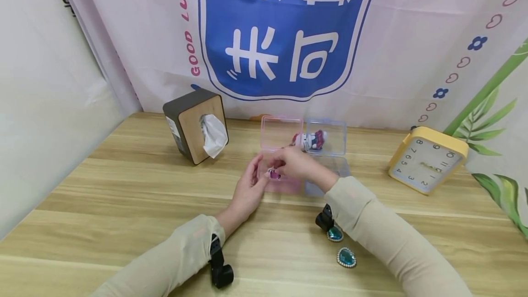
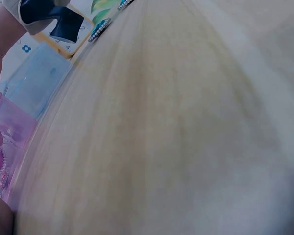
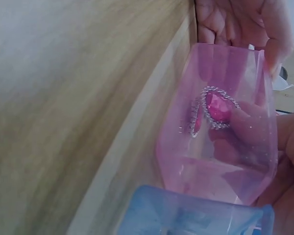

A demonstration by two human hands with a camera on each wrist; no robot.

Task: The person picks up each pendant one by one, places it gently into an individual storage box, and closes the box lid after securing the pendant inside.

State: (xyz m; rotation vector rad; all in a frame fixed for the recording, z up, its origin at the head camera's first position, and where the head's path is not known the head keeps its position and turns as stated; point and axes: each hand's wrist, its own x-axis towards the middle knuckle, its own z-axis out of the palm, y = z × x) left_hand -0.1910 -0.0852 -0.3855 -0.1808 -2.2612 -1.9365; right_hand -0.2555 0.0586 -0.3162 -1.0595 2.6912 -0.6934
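A pink see-through plastic box (image 1: 284,187) lies with its lid up in the head view. Its left side is held by my left hand (image 1: 249,192), thumb over the rim in the right wrist view. My right hand (image 1: 298,164) reaches inside and pinches a pink gem (image 3: 219,107) edged with small silvery beads. Beside that gem in the right wrist view shows a second pink beaded shape (image 3: 196,119); whether it is another gem or a reflection I cannot tell. To the right, partly behind my right forearm, stands a blue see-through box (image 1: 315,189), its lid also raised.
Two teal gems, one nearer (image 1: 346,257) and one farther (image 1: 335,233), lie by my right sleeve. A small figurine (image 1: 315,140) is behind the boxes. The tissue box (image 1: 195,125) stands left, a yellow clock (image 1: 429,159) right, and a printed cloth (image 1: 280,58) hangs behind.
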